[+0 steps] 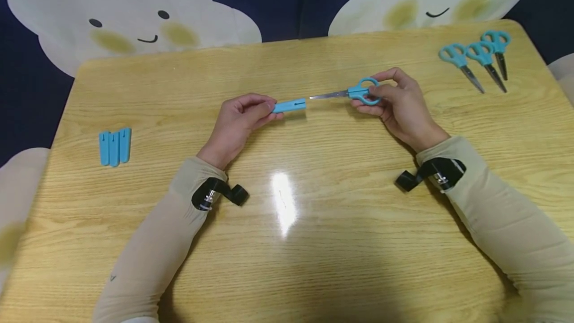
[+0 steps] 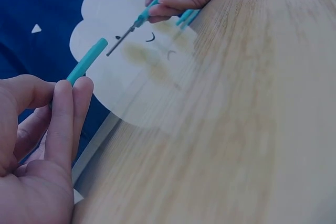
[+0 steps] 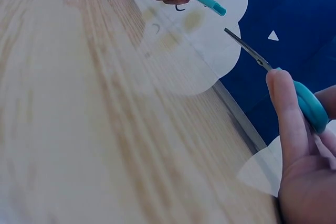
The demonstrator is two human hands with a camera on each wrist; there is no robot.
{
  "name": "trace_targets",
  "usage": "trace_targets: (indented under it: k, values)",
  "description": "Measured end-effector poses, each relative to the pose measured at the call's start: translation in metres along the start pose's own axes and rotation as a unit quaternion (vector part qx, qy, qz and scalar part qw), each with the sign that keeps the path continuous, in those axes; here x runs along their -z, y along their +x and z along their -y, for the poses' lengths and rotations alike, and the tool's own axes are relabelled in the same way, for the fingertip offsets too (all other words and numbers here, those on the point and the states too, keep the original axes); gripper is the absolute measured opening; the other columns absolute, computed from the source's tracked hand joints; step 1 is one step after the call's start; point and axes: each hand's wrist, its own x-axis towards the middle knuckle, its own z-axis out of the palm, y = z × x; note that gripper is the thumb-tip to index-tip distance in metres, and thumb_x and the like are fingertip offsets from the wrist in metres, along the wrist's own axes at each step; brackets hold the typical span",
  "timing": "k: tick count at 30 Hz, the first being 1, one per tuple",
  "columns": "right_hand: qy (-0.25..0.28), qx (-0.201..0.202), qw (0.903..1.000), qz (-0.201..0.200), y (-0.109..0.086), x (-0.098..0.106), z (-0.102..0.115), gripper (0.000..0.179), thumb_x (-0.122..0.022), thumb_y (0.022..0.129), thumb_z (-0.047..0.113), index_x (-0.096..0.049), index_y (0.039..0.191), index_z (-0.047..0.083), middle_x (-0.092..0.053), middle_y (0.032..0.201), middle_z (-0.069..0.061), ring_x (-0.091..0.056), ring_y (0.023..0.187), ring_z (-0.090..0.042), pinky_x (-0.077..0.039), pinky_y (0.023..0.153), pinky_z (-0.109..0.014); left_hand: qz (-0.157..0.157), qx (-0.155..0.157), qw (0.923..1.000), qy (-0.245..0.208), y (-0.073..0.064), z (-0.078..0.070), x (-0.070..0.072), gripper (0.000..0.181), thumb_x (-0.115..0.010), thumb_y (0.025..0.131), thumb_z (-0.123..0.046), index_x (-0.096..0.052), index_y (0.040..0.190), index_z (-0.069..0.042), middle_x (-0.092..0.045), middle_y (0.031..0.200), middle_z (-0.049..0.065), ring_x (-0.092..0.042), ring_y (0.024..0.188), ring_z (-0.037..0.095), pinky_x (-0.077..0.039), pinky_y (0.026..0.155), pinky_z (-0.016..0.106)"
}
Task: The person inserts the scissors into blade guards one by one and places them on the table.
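Dark-blue backdrop (image 1: 282,4) with pale smiling-cloud prints (image 1: 130,9) sits behind a glossy light wood-grain table (image 1: 336,263). Flat light-blue plastic blade sheath (image 1: 289,105) is held above the table, near mid-width. Long axis runs roughly left-right, right end a touch higher in the head view; hollow mouth faces right, dark slit near that end. Light-blue-handled metal scissors (image 1: 354,92) are to its right: slim grey blades together, tip pointing left at the mouth, rounded handle loops to the right. Tip and mouth near each other, not touching.

Left hand (image 1: 235,126): clamped on the sheath's rear end, thumb against fingers. Right hand (image 1: 408,108): clamped on the scissors' handles, thumb on the near face, fingers behind and below. Both forearms angle inward from the bottom corners, beige fabric sleeves (image 1: 498,213), black wrist straps (image 1: 441,176).

Spares: three matching blue sheaths (image 1: 114,147) side by side at far left, slit ends away from the person; three matching blue-handled scissors (image 1: 490,68) at upper right, blades toward the person.
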Motion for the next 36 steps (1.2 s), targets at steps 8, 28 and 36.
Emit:
trace_targets:
  k: [8, 28, 36]
  values:
    - [0.002, 0.002, 0.9996, 0.027, -0.0005, 0.0025, -0.0014, 0.023, -0.054, 0.093, -0.007, -0.041, 0.111, -0.001, -0.069, 0.084, -0.025, -0.075, 0.081, -0.035, -0.059, 0.075, -0.037, 0.002, -0.001, 1.0000, -0.001, -0.0002, -0.0009, -0.0004, 0.031, -0.063, 0.093, -0.004, -0.059, 0.118, 0.013, -0.066, 0.104, 0.012, -0.075, 0.086, 0.018, -0.057, 0.086, 0.023]
    - [0.004, 0.004, 0.9980, 0.063, -0.0023, 0.0009, -0.0023, 0.020, -0.051, 0.095, -0.007, -0.039, 0.110, -0.003, -0.069, 0.087, -0.026, -0.075, 0.082, -0.036, -0.058, 0.073, -0.035, 0.011, -0.007, 0.9999, 0.000, 0.0010, 0.0009, 0.0012, 0.032, -0.064, 0.092, -0.005, -0.058, 0.118, 0.014, -0.067, 0.103, 0.012, -0.075, 0.087, 0.018, -0.056, 0.088, 0.024]
    - [0.002, 0.004, 0.9973, 0.073, -0.0024, 0.0015, -0.0035, 0.020, -0.050, 0.095, -0.008, -0.039, 0.111, -0.004, -0.068, 0.094, -0.028, -0.075, 0.082, -0.035, -0.059, 0.073, -0.034, 0.013, -0.009, 0.9999, 0.004, 0.0004, 0.0014, 0.0017, 0.033, -0.064, 0.092, -0.006, -0.058, 0.119, 0.014, -0.068, 0.102, 0.011, -0.075, 0.087, 0.017, -0.056, 0.088, 0.024]
